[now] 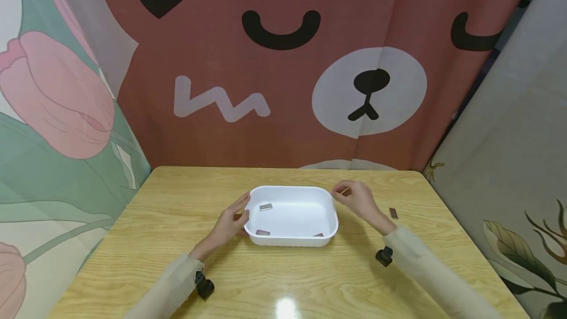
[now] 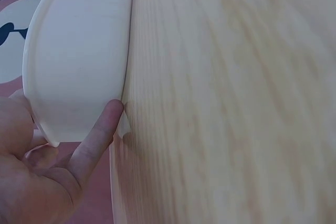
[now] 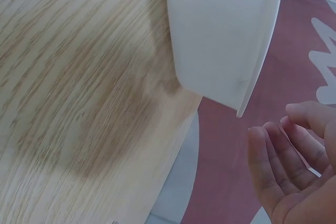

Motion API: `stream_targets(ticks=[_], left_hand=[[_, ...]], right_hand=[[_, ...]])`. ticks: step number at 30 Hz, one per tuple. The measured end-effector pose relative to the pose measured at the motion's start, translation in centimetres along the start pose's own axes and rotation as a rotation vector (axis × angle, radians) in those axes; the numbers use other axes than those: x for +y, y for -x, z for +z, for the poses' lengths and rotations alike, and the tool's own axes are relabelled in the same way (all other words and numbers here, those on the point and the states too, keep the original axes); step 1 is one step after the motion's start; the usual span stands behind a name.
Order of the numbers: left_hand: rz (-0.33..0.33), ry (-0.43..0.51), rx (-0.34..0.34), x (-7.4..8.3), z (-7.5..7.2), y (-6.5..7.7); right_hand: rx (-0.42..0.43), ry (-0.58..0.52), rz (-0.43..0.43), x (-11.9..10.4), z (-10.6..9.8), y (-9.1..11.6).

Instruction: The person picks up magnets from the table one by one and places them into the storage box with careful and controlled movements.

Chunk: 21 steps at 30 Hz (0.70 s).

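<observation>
A white rectangular tray (image 1: 292, 242) with rounded corners sits on the table. My left hand (image 1: 230, 221) is at its left end, fingers along the rim, with one straight finger (image 2: 100, 135) touching the lower wall in the left wrist view. Beside the far right corner, my right hand (image 3: 299, 171) has loosely bent fingers and nothing visible in its grasp. Inside the tray lie a small silvery rectangular piece (image 1: 266, 207), a brownish piece (image 1: 263, 233) by the front wall, and another brownish piece (image 1: 319, 235) partly hidden by the front rim.
On the wooden table (image 1: 266, 279), a small dark brown rectangular piece (image 1: 393, 213) with a light edge lies right of my right hand. Printed curtains (image 1: 212, 146) hang behind and at both sides of the table. A black wrist camera (image 1: 383, 256) is on my right sleeve.
</observation>
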State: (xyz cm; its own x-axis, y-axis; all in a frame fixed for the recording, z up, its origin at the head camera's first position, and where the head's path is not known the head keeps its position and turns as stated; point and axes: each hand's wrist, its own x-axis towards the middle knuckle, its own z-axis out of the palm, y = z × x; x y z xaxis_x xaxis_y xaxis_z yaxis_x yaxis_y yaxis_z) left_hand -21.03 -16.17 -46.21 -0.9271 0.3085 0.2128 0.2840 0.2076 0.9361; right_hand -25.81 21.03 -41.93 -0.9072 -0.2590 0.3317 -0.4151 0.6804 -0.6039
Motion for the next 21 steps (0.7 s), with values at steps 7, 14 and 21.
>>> stream_targets(ticks=[7,14,21], left_hand=[[0.005,-0.001,0.019,-1.6,0.1,-0.4],[0.023,0.027,0.028,-3.1,-0.1,-0.7],[0.011,0.022,0.024,-3.0,0.0,-0.7]], right_hand=[[0.012,0.005,0.018,0.7,-0.3,0.2],[-0.003,0.023,0.005,1.7,-0.5,0.5],[-0.030,0.015,0.012,2.3,-0.8,0.9]])
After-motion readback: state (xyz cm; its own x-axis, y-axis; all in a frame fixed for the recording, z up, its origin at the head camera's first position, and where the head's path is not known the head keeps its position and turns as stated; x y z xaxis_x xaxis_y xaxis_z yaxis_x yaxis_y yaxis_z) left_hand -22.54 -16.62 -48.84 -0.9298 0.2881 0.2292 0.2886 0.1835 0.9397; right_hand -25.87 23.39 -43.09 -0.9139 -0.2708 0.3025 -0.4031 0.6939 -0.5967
